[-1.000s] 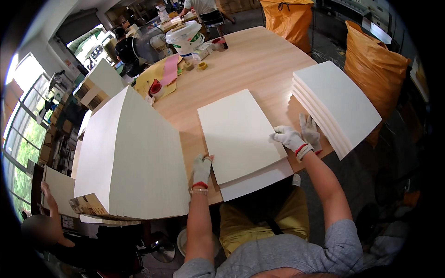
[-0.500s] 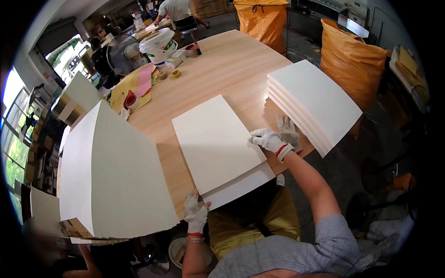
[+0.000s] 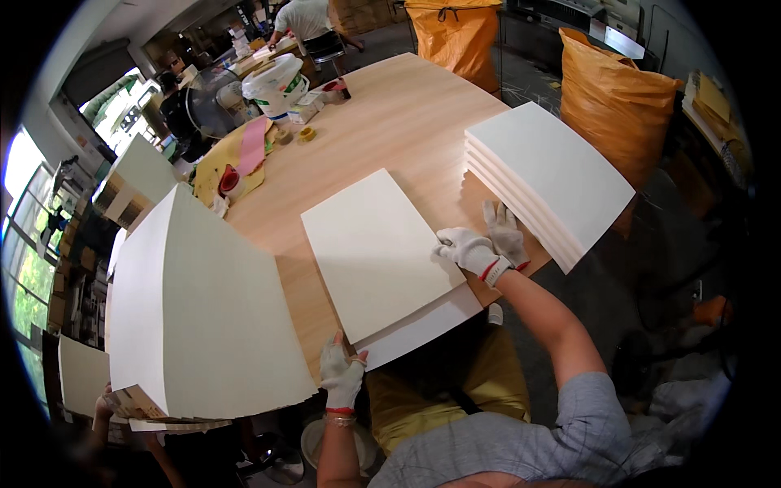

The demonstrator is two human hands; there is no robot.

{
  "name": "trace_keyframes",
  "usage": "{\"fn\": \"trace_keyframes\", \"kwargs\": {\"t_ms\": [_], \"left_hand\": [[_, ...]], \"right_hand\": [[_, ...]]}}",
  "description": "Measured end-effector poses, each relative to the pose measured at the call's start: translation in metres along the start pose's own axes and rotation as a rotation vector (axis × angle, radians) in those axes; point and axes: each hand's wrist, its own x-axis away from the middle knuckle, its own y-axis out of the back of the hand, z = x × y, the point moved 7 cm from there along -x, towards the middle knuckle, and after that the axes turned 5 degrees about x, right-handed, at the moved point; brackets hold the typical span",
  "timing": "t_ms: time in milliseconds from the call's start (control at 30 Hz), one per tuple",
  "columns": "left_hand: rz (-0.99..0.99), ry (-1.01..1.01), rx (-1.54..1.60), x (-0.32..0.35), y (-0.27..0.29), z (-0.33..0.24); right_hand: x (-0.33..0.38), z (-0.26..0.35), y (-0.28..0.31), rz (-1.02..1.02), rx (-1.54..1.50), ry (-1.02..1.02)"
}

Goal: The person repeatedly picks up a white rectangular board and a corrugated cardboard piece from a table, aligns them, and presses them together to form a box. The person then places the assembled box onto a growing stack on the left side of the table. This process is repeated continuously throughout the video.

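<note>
A cream board (image 3: 378, 252) lies flat on the wooden table in front of me, over a white sheet (image 3: 419, 329) that sticks out along its near edge. My right hand (image 3: 465, 249), in a white glove with a red cuff, has its fingers bent at the board's right edge. At the near left corner is my left hand (image 3: 342, 374), gloved with bare fingertips. Its forefinger and thumb are spread around the corner, touching the edges. Beside my right hand lies a loose white glove (image 3: 504, 229).
Tall stacks of cream sheets (image 3: 220, 317) stand close on the left. Curved white sheets (image 3: 549, 175) are piled at the right. Farther back are a white bucket (image 3: 277, 85), tape rolls (image 3: 307, 134) and orange sacks (image 3: 614, 114). Another person's hand (image 3: 104, 404) touches the left stack.
My right hand's fingers have shifted slightly along the board's edge, while my left hand stays at the corner. Another person's hand has come into view at the lower left stack.
</note>
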Motion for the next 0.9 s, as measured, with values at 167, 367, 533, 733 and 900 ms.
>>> {"fn": "trace_keyframes", "kwargs": {"t_ms": [167, 367, 533, 733, 900], "left_hand": [[0.255, -0.429, -0.325, -0.028, -0.001, -0.106], [0.446, -0.357, -0.428, -0.033, -0.004, -0.12], [0.43, -0.39, -0.447, -0.034, -0.009, -0.112], [0.35, -0.496, -0.404, -0.031, -0.007, -0.118], [0.351, -0.021, -0.073, -0.064, -0.006, -0.05]], "right_hand": [[0.043, 0.03, -0.005, 0.078, -0.18, 0.325], [0.049, 0.036, 0.002, 0.239, -0.029, 0.18], [0.046, 0.028, 0.003, 0.284, -0.109, 0.104], [0.041, 0.016, 0.001, 0.354, -0.14, 0.09], [0.041, 0.015, -0.007, 0.52, -0.366, 0.174]]}}
